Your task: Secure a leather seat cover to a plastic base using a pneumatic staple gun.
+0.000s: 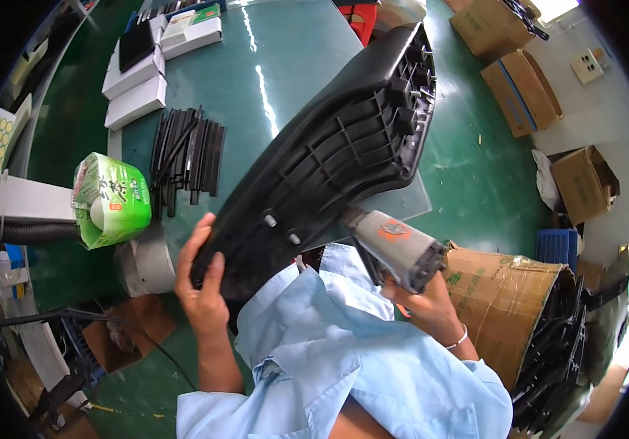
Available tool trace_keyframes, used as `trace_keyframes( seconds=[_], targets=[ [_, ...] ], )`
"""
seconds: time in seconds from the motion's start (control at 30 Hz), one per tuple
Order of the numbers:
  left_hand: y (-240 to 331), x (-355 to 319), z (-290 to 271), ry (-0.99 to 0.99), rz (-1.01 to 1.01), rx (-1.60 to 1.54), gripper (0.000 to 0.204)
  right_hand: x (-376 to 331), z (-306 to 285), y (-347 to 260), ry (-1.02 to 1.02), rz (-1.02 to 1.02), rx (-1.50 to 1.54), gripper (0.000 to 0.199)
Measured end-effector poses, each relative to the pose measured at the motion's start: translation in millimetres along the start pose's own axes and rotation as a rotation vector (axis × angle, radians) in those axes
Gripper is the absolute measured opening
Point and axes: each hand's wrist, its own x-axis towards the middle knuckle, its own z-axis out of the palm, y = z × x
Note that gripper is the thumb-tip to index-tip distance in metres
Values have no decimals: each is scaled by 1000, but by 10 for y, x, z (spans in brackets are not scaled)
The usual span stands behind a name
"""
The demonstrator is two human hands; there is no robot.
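Observation:
A long black seat is tilted across the view, its ribbed plastic underside turned up. Metal studs stick out of that underside near the lower end and at the far upper end. My left hand grips the seat's lower left end, thumb on the underside and fingers round the outer edge. In my right hand is a grey, blocky handheld power tool with a black end cap and an orange emblem. The tool's nose is close to the seat's right edge; whether it touches is unclear. My right fingers are partly hidden behind the tool.
Black strips lie on the green table, near white boxes. A green packet stands at left. To my right, a large cardboard carton holds black parts; more cartons line the wall.

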Motion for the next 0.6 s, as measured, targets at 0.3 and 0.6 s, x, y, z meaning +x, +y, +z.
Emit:
trace_keyframes(
  seconds=[0.3, 0.6],
  targets=[
    [-115, -122, -123, -101, 236, 46, 28, -172, -106, -6, 295, 105, 181, 19],
    [-112, -202, -107, -75, 194, 62, 29, 36, -25, -47, 189, 187, 27, 44]
  ],
)
